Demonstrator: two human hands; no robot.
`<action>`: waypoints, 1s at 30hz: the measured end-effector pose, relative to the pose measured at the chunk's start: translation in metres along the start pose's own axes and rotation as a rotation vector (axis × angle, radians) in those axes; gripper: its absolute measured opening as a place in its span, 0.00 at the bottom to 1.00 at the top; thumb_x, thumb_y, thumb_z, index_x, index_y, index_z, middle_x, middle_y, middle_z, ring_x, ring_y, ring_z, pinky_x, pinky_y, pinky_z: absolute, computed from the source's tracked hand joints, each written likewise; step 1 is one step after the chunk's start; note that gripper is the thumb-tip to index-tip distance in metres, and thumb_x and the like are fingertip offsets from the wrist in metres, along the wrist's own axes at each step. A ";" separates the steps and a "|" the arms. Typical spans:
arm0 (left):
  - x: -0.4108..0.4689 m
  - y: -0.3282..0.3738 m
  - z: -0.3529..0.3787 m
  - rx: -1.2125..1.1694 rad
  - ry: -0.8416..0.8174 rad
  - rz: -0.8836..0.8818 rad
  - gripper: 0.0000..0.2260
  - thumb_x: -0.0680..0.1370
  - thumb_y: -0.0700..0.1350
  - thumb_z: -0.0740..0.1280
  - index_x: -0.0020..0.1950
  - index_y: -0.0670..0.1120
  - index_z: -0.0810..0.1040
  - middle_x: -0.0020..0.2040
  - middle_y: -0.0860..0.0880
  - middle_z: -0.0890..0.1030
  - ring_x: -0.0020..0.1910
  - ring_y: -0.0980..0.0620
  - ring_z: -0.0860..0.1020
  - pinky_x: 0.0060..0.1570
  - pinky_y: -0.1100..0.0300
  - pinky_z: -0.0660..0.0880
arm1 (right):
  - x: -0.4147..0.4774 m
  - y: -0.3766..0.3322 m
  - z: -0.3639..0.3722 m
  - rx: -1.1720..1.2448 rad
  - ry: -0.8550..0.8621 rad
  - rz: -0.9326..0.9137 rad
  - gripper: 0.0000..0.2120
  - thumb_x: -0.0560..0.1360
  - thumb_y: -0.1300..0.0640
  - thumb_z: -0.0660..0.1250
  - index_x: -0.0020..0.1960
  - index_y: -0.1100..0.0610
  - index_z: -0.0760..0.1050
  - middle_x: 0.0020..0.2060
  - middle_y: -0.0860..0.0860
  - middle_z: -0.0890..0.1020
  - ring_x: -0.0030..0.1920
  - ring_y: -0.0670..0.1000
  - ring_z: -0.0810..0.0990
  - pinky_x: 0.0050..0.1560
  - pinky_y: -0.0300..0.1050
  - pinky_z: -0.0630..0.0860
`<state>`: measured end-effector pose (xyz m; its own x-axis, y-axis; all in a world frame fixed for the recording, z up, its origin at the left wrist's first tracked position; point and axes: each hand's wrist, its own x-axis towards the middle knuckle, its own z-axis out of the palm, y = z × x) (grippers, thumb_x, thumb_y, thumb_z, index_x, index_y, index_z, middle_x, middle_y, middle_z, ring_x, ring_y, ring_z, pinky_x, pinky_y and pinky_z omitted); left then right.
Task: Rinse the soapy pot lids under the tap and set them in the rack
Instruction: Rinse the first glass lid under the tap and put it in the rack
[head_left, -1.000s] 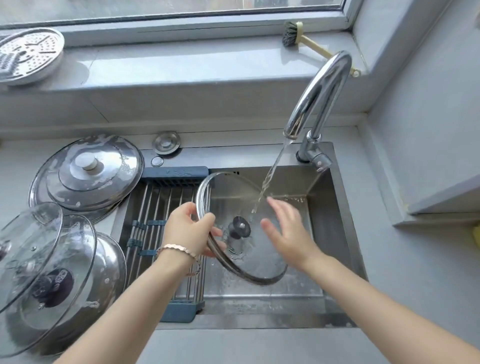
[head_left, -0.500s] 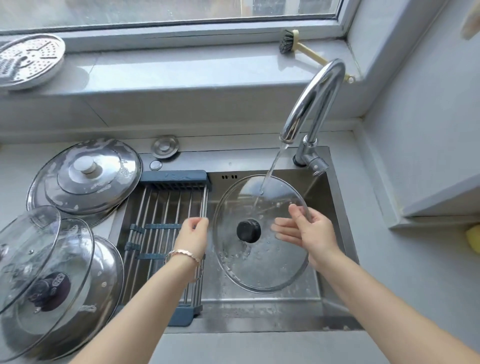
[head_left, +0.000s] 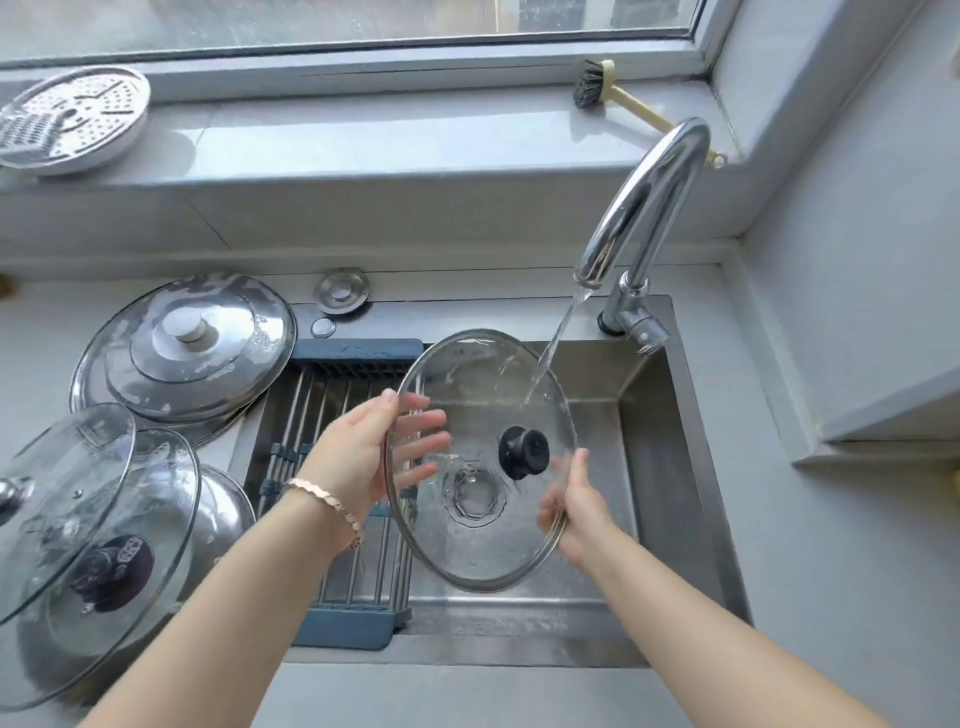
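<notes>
While water from the curved chrome tap (head_left: 644, 208) strikes its upper right part, the round clear glass lid with a black knob (head_left: 483, 410) is held tilted over the steel sink (head_left: 660, 467), beside the blue-framed rod rack (head_left: 332, 415) spanning the sink's left side. At its left rim the left hand (head_left: 353, 452) pinches it; the right hand (head_left: 576, 514) grips its lower right rim.

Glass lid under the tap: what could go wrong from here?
1. Slip: the wet glass lid is held only at its edges, between left hand and right hand; it could drop into the steel sink and crack.
2. Splash: the stream hits the tilted glass near its upper edge, so water may deflect onto the counter.
</notes>
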<state>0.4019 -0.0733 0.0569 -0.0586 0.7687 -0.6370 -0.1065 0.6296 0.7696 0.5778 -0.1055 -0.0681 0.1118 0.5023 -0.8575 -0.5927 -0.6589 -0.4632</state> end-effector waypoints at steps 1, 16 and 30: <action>-0.001 0.004 -0.004 0.030 0.020 0.043 0.14 0.81 0.47 0.54 0.46 0.43 0.76 0.48 0.43 0.82 0.47 0.45 0.81 0.48 0.49 0.78 | 0.001 0.001 0.009 -0.016 0.008 -0.014 0.22 0.78 0.38 0.49 0.44 0.50 0.76 0.17 0.45 0.66 0.19 0.43 0.66 0.22 0.36 0.66; 0.036 -0.039 -0.051 -0.271 0.312 -0.319 0.17 0.81 0.54 0.52 0.44 0.44 0.71 0.44 0.43 0.77 0.45 0.45 0.77 0.53 0.44 0.71 | -0.039 -0.069 0.074 -0.790 0.038 -0.826 0.21 0.80 0.45 0.51 0.37 0.55 0.75 0.21 0.49 0.74 0.19 0.44 0.76 0.24 0.33 0.71; 0.049 -0.019 0.062 0.239 -0.123 0.043 0.10 0.80 0.48 0.58 0.44 0.44 0.69 0.32 0.50 0.82 0.23 0.57 0.78 0.24 0.66 0.73 | 0.034 -0.068 -0.056 -0.510 0.270 -0.226 0.20 0.82 0.53 0.47 0.58 0.67 0.68 0.33 0.58 0.74 0.31 0.55 0.75 0.33 0.47 0.73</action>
<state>0.4625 -0.0403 0.0142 0.0643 0.7943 -0.6040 0.1313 0.5933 0.7942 0.6663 -0.0749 -0.0785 0.4276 0.5448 -0.7213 -0.0820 -0.7713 -0.6312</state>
